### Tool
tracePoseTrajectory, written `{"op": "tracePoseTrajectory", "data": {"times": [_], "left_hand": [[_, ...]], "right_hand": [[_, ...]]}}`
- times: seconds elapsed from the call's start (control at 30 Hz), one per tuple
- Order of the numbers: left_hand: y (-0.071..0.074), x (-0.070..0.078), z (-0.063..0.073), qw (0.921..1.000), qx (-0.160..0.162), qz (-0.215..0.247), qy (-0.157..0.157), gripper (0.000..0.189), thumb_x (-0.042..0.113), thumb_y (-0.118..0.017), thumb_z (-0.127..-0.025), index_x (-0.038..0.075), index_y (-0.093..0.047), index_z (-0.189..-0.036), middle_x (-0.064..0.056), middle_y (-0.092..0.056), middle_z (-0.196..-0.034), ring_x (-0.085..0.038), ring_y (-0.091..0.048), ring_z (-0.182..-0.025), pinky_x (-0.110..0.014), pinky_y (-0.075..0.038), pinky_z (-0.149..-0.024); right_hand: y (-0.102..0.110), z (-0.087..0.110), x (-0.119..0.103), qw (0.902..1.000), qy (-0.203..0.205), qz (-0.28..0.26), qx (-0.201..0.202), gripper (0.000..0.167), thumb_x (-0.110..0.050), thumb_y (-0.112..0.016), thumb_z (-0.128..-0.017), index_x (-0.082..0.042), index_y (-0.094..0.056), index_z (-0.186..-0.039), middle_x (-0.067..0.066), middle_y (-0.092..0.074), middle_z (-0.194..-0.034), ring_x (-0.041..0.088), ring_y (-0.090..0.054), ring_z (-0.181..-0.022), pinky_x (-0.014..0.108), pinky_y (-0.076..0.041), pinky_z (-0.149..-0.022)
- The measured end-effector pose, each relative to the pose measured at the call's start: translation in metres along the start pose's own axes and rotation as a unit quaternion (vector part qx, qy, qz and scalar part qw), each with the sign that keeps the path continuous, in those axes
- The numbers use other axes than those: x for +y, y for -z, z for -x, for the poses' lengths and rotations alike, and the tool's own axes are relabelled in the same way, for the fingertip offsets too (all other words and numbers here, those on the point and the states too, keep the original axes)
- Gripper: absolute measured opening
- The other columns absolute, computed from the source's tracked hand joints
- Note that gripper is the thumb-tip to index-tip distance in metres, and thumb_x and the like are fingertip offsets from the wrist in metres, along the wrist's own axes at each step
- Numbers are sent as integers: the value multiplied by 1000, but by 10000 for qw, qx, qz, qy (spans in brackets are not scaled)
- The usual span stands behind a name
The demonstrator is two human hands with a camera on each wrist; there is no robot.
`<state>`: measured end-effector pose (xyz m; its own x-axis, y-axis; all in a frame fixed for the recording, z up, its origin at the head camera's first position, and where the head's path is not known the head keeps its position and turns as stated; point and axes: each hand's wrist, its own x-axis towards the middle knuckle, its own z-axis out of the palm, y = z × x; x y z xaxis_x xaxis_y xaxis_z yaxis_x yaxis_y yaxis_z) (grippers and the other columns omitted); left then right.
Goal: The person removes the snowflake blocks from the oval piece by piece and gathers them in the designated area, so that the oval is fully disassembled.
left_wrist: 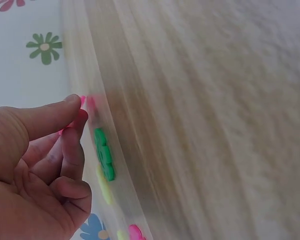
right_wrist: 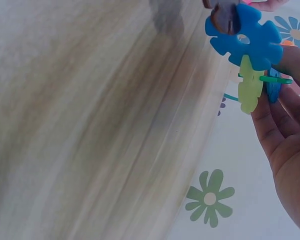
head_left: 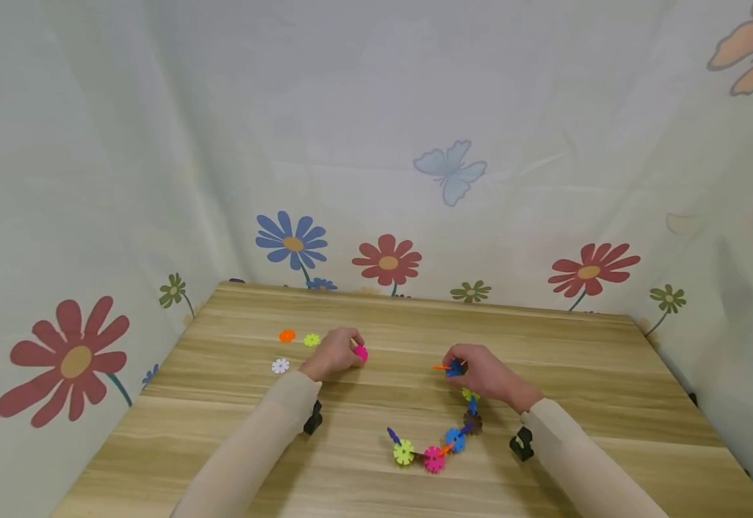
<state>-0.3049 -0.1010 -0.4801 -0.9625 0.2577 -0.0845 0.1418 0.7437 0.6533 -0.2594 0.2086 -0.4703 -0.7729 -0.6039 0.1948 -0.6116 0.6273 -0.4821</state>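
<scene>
My left hand (head_left: 334, 354) pinches a pink notched plastic disc (head_left: 361, 353) between thumb and fingers, above the table; in the left wrist view most of the disc is hidden behind the fingertips. Opposite it, my right hand (head_left: 483, 370) grips a dark blue notched disc (head_left: 456, 367) at the upper end of a linked chain of discs. An orange disc (head_left: 440, 367), seen edge-on, juts from that blue one toward the left. From the right hand the chain curves down and left past a brown disc (head_left: 473, 422) and a pink disc (head_left: 434, 459) to a yellow-green disc (head_left: 404, 452).
Left of the left hand, an orange disc (head_left: 287, 335), a yellow-green disc (head_left: 312, 339) and a white disc (head_left: 280, 365) lie loose on the wooden table (head_left: 176, 439). A flower-printed curtain (head_left: 350, 108) hangs behind the table. In the left wrist view a green disc (left_wrist: 104, 154) appears beyond the fingers.
</scene>
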Motion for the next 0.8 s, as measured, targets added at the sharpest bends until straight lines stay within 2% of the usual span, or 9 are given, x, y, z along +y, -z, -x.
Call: {"op": "tracePoseTrajectory", "data": {"times": [0.3, 0.53, 0.8], "left_hand": [[-1, 2, -3, 9966, 115, -755, -317, 24, 9, -76, -78, 4, -64, -97, -3, -57, -78, -19, -50, -70, -30, -44, -64], [-4, 3, -8, 9932, 91, -1158, -102, 23, 10, -76, -78, 7, -65, -97, -3, -57, -82, -20, -50, -73, -31, -43, -67], [-7, 0, -14, 9902, 178, -1380, -128, 21, 13, -75, -79, 10, -64, -96, -3, -58, -86, -21, -50, -77, -33, -44, -69]], "right_hand": [[2, 1, 0, 10000, -6, 41, -15, 21, -6, -75, -80, -7, -63, -96, -5, -60, -90, 11, -57, -81, 31, -49, -70], [1, 1, -1, 10000, 30, 64, 17, 21, -7, -76, -79, -8, -63, -96, -5, -59, -89, 10, -57, -80, 30, -49, -70], [0, 1, -1, 9999, 23, 89, 94, 21, -7, -76, -79, -10, -62, -95, -6, -59, -91, 10, -56, -82, 30, -49, -71]]}}
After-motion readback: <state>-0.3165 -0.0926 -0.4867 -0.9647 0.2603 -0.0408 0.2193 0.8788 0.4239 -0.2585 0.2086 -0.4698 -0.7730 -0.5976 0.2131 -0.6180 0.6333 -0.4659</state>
